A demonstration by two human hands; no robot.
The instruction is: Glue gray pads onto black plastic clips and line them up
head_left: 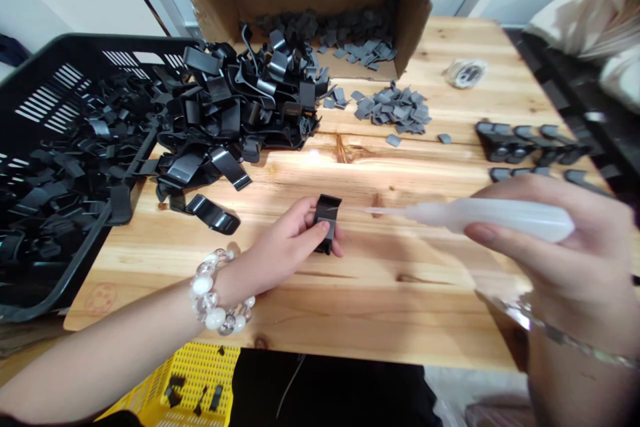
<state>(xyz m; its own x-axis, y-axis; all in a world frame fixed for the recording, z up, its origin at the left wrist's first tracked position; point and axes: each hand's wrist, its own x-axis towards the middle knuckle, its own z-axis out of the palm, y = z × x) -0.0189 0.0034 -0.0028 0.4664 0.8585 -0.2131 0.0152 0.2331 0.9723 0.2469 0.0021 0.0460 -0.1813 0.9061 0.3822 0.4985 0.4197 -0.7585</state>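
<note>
Near the middle of the wooden table, my left hand (295, 240) grips a curved black plastic clip (327, 207) upright, the thumb pressed on a grey patch on its face. My right hand (560, 247), slightly blurred, is wrapped round a white squeeze bottle (515, 217). The bottle's thin nozzle points left toward the clip, with a gap between tip and clip. Left of the hands lies a big pile of the same black clips (230, 117). Small grey pads (395, 109) are heaped beyond the clip.
A black crate (45, 307) full of black parts stands at the left. An open cardboard box (413, 33) holding grey pads is at the back. A tape roll (466, 73) lies back right, above rows of black clips (530, 143). Below the table edge sits a yellow basket (200, 357).
</note>
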